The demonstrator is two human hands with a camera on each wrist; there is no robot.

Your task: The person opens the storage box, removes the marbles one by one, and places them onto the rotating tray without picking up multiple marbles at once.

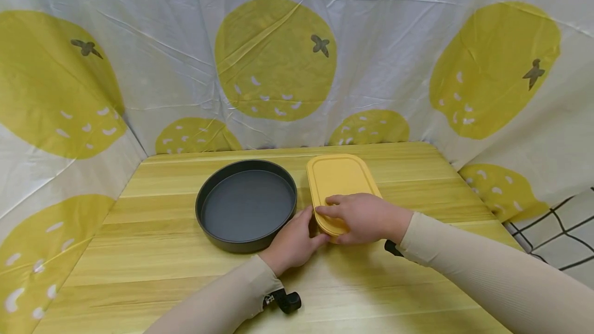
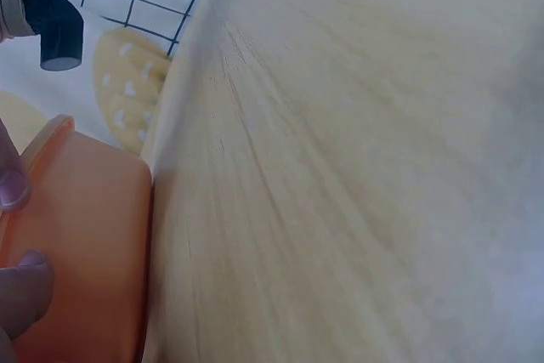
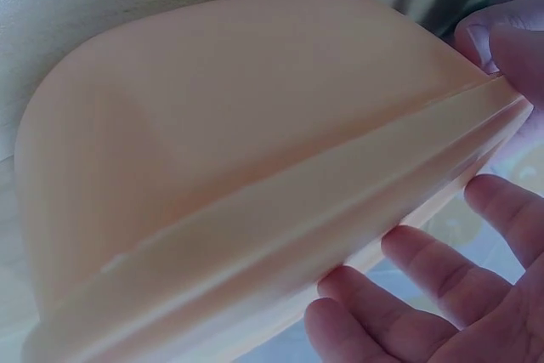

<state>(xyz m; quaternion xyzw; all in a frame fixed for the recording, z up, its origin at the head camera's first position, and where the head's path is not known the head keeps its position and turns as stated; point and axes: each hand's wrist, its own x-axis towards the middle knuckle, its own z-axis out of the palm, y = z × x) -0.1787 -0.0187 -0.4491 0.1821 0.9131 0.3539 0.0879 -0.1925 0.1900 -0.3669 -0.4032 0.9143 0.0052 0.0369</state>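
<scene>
A yellow rectangular food container with its lid (image 1: 341, 177) on stands on the wooden table, right of the round dark grey pan. My left hand (image 1: 294, 241) holds the container's near left corner, its thumb against the front wall; the orange-looking container wall (image 2: 93, 235) shows in the left wrist view. My right hand (image 1: 364, 215) lies over the near part of the lid, fingers on top and thumb at the front edge. In the right wrist view, fingertips (image 3: 340, 282) touch the lid top, and a thumb is at the corner of the rim (image 3: 501, 95).
The round dark grey pan (image 1: 248, 205) sits close by my left hand, its rim near the wrist. A white curtain with yellow fruit prints (image 1: 276, 61) hangs behind the table (image 1: 153, 267) and along its sides. Black wrist camera mounts (image 1: 287, 301) jut from both sleeves.
</scene>
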